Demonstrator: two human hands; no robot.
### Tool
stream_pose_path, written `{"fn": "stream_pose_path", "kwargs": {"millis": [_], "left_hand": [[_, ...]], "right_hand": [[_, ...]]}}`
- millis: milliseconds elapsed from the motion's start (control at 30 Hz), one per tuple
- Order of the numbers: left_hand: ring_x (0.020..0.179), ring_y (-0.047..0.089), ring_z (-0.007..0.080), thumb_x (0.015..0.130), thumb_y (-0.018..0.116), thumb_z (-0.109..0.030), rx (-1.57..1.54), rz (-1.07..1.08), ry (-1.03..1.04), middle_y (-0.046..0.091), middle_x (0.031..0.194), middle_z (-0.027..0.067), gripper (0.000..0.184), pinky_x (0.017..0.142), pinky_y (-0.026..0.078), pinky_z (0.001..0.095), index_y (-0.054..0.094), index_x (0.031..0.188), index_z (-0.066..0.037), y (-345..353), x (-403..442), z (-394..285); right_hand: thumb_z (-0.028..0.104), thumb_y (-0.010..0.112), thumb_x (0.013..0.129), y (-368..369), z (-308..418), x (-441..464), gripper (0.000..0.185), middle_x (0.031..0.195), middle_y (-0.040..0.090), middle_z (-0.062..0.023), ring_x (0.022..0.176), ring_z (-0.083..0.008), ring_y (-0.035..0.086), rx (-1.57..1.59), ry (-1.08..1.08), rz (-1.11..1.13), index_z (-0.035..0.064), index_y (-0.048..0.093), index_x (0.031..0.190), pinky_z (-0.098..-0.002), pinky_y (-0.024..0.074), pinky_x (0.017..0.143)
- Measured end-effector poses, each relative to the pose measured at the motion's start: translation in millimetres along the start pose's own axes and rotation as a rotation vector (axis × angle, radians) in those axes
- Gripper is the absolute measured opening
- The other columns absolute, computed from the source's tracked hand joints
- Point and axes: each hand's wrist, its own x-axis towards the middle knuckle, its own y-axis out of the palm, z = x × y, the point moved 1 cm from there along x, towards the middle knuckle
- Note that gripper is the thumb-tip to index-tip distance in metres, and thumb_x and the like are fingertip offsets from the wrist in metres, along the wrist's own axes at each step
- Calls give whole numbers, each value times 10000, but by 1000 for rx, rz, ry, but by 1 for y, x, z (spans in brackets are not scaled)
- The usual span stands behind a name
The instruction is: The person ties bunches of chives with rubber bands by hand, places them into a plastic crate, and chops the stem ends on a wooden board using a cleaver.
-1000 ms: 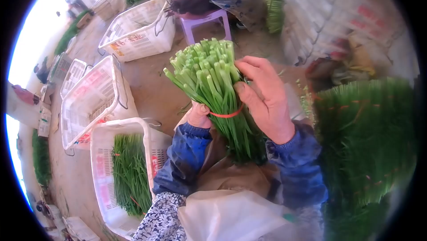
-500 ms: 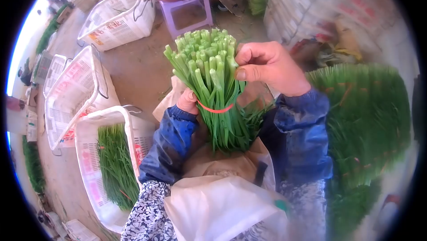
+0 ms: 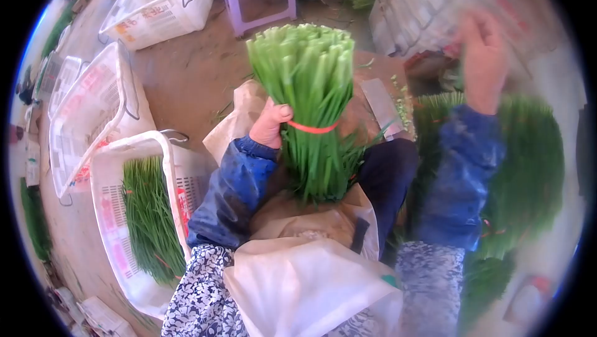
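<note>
My left hand (image 3: pixel 268 126) is wrapped around a bundle of garlic chives (image 3: pixel 311 82), thumb beside the red band (image 3: pixel 313 128) that circles it. The pale cut ends point up and away from me, and the leaves hang down over my lap. The rest of my left fingers are hidden behind the stalks. Off to the upper right, my right hand (image 3: pixel 484 60) is raised above a large pile of greens (image 3: pixel 528 156). Motion smears its fingers, so whether they hold anything cannot be made out.
Banded greens (image 3: pixel 149 219) lie in a white plastic crate (image 3: pixel 99 194) at my left. More white crates (image 3: pixel 90 116) (image 3: pixel 165 23) stand beyond it. A purple stool (image 3: pixel 261 2) is ahead. On the floor, a flat grey piece (image 3: pixel 380 105) lies near green scraps (image 3: pixel 403 110). A pale apron (image 3: pixel 311 281) covers my lap.
My right hand has left the cut ends of the bundle and swung up and right. The bundle has turned more upright in my left hand. The view has shifted slightly.
</note>
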Motion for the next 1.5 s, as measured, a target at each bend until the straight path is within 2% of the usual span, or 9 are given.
{"fn": "stream_pose_path", "kwargs": {"millis": [67, 233, 433, 667, 833, 933, 1133, 1367, 1500], "left_hand": [[1120, 627, 241, 772, 780, -242, 21, 20, -11, 631, 1240, 115, 709, 995, 496, 380, 477, 1367, -3, 17, 5, -9], [1049, 652, 214, 840, 733, -227, 142, -30, -26, 647, 1202, 111, 581, 915, 534, 365, 503, 1323, -1, 48, 13, -11], [1027, 651, 205, 815, 730, -54, 104, -84, 19, 653, 1176, 109, 516, 919, 525, 351, 522, 1282, 16, 57, 12, -10], [1161, 563, 188, 700, 833, -11, 384, 32, 259, 583, 1294, 91, 796, 1002, 464, 331, 429, 1386, 5, 63, 6, 4], [1158, 574, 199, 646, 877, -15, 668, 59, 470, 596, 1282, 94, 855, 999, 475, 347, 427, 1373, 20, 100, 23, -43], [1034, 651, 210, 607, 917, -81, 1013, 232, 546, 672, 1151, 107, 816, 927, 527, 352, 497, 1299, 26, 125, 61, -111], [951, 701, 267, 571, 900, -266, 1772, 398, 790, 693, 1077, 160, 840, 843, 551, 367, 542, 1293, -32, 119, 122, -97], [1146, 560, 412, 493, 917, -342, 2130, 467, 12, 589, 1246, 210, 1122, 1003, 418, 485, 393, 1434, -28, -4, 106, 82], [1222, 475, 424, 464, 921, -369, 1983, 528, 238, 521, 1328, 195, 1168, 1036, 356, 499, 363, 1438, -46, 37, 119, 88]], "right_hand": [[163, 642, 855, -29, -42, 9, 308, 922, 628, -125, 856, -270, 647, -896, -356, 317, 32, 657, 1134, -376, 505, 768], [35, 697, 826, 36, 28, -72, 287, 847, 609, -61, 708, -139, 575, -248, -169, 265, 33, 654, 1110, -263, 484, 679], [141, 757, 815, 67, 10, -88, 621, 1189, 572, -167, 1106, -245, 583, -364, -331, 184, -11, 499, 1358, -354, 484, 922], [185, 899, 661, 115, 10, -123, 1180, 1400, 430, -198, 1333, -267, 430, 471, 271, 288, -34, 108, 1509, -391, 375, 1108], [192, 904, 666, 101, 32, -97, 1194, 1456, 369, -197, 1335, -258, 424, 695, 184, 200, -26, 91, 1512, -415, 402, 1080], [206, 857, 726, 61, 29, -66, 1088, 1465, 401, -174, 1324, -259, 442, 306, -148, 386, 8, 149, 1527, -417, 421, 1057], [140, 716, 811, -8, -170, -96, 570, 1113, 655, -164, 977, -271, 649, -512, 37, 500, 82, 551, 1353, -348, 521, 858], [263, 710, 808, -18, -253, -187, 460, 1063, 595, -222, 1037, -416, 608, -677, 349, 642, 140, 603, 1238, -489, 488, 868], [368, 690, 846, -11, -252, -210, 521, 1139, 543, -229, 1008, -419, 607, -740, 275, 475, 137, 549, 1291, -505, 481, 856]]}}
